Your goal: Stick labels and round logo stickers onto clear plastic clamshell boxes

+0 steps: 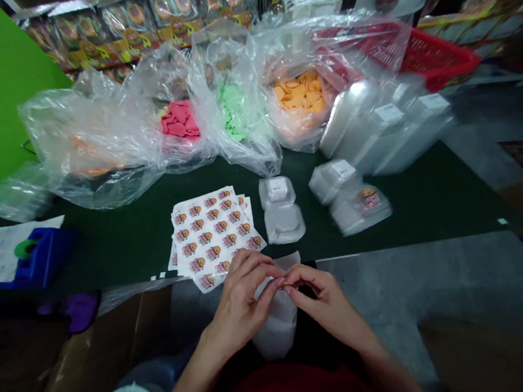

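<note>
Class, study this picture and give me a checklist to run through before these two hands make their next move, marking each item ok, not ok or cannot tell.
1. Both hands visible: ok. The left hand and right hand meet at the fingertips, above a pale sheet or bag.
2. Pinched item identified: cannot tell. It is too small and partly hidden.
3. Top sticker sheet wholly on the table: not ok. Its near corner overhangs the front edge.
4. Burger sticker on one of the right-hand containers: ok.
5. Tape dispenser clear of the hands: ok. It sits off to the left.
</note>
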A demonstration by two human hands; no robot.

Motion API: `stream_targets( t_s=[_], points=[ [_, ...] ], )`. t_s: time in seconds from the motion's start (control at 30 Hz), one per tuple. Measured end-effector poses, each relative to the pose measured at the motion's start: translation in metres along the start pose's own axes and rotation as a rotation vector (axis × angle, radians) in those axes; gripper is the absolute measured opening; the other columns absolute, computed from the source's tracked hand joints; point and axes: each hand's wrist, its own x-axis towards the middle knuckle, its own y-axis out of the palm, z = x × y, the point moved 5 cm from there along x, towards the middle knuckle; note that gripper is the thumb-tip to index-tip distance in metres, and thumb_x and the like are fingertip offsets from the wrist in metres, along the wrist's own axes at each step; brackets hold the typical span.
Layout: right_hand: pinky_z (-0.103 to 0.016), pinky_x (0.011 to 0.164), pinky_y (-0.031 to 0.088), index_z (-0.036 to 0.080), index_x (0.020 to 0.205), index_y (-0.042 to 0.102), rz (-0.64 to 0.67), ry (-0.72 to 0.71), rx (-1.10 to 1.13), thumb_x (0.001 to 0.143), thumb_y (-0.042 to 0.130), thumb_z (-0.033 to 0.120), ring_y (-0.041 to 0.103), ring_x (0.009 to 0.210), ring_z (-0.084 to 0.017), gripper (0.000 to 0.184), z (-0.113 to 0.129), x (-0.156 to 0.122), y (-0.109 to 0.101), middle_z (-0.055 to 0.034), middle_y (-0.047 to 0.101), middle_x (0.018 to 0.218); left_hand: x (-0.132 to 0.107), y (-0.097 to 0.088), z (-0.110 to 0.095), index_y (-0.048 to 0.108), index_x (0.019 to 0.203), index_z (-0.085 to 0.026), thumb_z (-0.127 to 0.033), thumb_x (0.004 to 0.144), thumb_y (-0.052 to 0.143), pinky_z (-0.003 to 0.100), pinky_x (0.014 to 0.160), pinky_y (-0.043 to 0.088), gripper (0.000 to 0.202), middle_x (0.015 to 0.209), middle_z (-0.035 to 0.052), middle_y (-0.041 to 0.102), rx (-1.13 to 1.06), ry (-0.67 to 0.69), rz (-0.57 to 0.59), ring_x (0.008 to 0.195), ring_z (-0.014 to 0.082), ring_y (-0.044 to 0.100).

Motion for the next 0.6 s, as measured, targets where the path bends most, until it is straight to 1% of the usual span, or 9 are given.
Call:
stream_targets(
  t_s=[0.03,0.1,0.13,0.2,0.27,0.33,0.37,0.5,0.6],
  points=[
    [-0.032,0.083,0.049,0.025,0.086,0.075,0.000,-0.004,-0.001,0.095,0.068,0.025,0.064,0.086,-0.018,0.011,0.000,0.001,-0.001,-0.0003,0.073,0.090,0.005,-0.001,-0.001,0.070,0.102,-0.022,-0.019,0.104,0.060,0.038,0.094,0.050,0.011,0.103,0.0058,0.071,0.001,0.010,0.040,0.104,0.0215,0.063],
    [-0.034,0.086,0.050,0.026,0.094,0.078,-0.014,0.008,0.039,0.094,0.070,0.028,0.066,0.090,-0.019,0.008,-0.001,0.002,-0.006,-0.0012,0.075,0.095,0.014,-0.003,-0.005,0.069,0.099,-0.021,-0.018,0.105,0.059,0.037,0.091,0.049,0.012,0.102,0.0055,0.071,0.017,0.036,0.050,0.100,0.0206,0.063],
    [-0.034,0.087,0.051,0.027,0.102,0.080,-0.039,0.023,0.077,0.093,0.073,0.031,0.067,0.091,-0.019,0.012,-0.003,0.003,-0.010,-0.0017,0.076,0.097,0.020,-0.005,-0.008,0.069,0.100,-0.021,-0.018,0.104,0.059,0.036,0.091,0.049,0.011,0.102,0.0056,0.071,0.020,0.053,0.022,0.099,0.0204,0.063],
    [-0.035,0.086,0.053,0.030,0.120,0.078,-0.128,0.049,0.161,0.090,0.077,0.036,0.069,0.090,-0.019,0.030,-0.006,0.005,-0.024,-0.0020,0.077,0.097,0.033,-0.011,-0.009,0.069,0.100,-0.021,-0.017,0.104,0.060,0.035,0.092,0.049,0.010,0.103,0.0057,0.071,-0.011,0.063,-0.087,0.101,0.0200,0.065],
    [-0.034,0.082,0.054,0.029,0.129,0.075,-0.235,0.057,0.217,0.088,0.080,0.041,0.068,0.085,-0.019,0.043,-0.009,0.005,-0.040,-0.0017,0.076,0.091,0.050,-0.016,-0.004,0.069,0.095,-0.020,-0.019,0.103,0.062,0.033,0.090,0.049,0.010,0.101,0.0054,0.071,-0.081,0.010,-0.206,0.099,0.0192,0.065],
    [-0.034,0.081,0.055,0.028,0.125,0.077,-0.310,0.050,0.244,0.088,0.081,0.044,0.068,0.083,-0.019,0.041,-0.012,0.003,-0.054,-0.0021,0.076,0.086,0.070,-0.015,0.009,0.069,0.091,-0.020,-0.024,0.101,0.065,0.030,0.082,0.048,0.012,0.094,0.0040,0.070,-0.165,-0.098,-0.264,0.089,0.0177,0.064],
    [-0.034,0.081,0.055,0.027,0.121,0.079,-0.334,0.049,0.255,0.087,0.081,0.046,0.068,0.083,-0.019,0.038,-0.013,0.002,-0.059,-0.0024,0.076,0.086,0.081,-0.013,0.016,0.070,0.090,-0.020,-0.027,0.100,0.066,0.029,0.077,0.047,0.013,0.089,0.0029,0.070,-0.207,-0.155,-0.256,0.082,0.0168,0.063],
    [-0.035,0.082,0.056,0.026,0.111,0.082,-0.369,0.076,0.292,0.088,0.081,0.049,0.069,0.083,-0.020,0.032,-0.026,-0.005,-0.068,-0.0037,0.077,0.086,0.113,0.004,0.042,0.071,0.088,-0.018,-0.036,0.094,0.069,0.026,0.066,0.042,0.019,0.079,0.0007,0.068,-0.323,-0.276,-0.170,0.071,0.0149,0.058],
    [-0.036,0.083,0.056,0.025,0.110,0.082,-0.360,0.098,0.296,0.087,0.081,0.050,0.070,0.084,-0.021,0.034,-0.035,-0.007,-0.068,-0.0045,0.077,0.086,0.123,0.013,0.053,0.072,0.085,-0.017,-0.039,0.090,0.071,0.025,0.065,0.042,0.022,0.077,0.0010,0.069,-0.334,-0.319,-0.119,0.069,0.0145,0.058]
  ],
)
